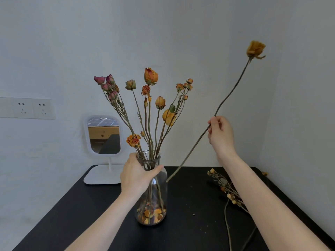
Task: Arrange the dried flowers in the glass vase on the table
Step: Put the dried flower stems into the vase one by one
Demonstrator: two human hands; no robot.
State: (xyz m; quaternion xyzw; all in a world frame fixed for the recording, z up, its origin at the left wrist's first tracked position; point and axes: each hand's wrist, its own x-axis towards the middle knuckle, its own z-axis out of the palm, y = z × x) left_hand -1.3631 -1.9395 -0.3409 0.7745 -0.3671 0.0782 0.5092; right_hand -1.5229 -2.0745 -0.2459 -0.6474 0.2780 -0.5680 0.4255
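Note:
A clear glass vase (pixel 156 201) stands on the black table (pixel 190 232), with loose petals at its bottom and several dried orange and pink flowers (pixel 151 77) rising from its neck. My left hand (pixel 136 175) grips the vase at the shoulder and neck. My right hand (pixel 220 134) is raised to the right of the vase and pinches the stem of a long single dried yellow rose (pixel 255 48). That stem slants down-left, and its lower tip hangs beside the vase's shoulder, outside the glass.
More dried sprigs (pixel 224 187) lie on the table's right side, partly under my right forearm. A white standing mirror (pixel 104 135) sits at the back left. Wall sockets (pixel 32 108) are on the left wall. Walls close in behind and right.

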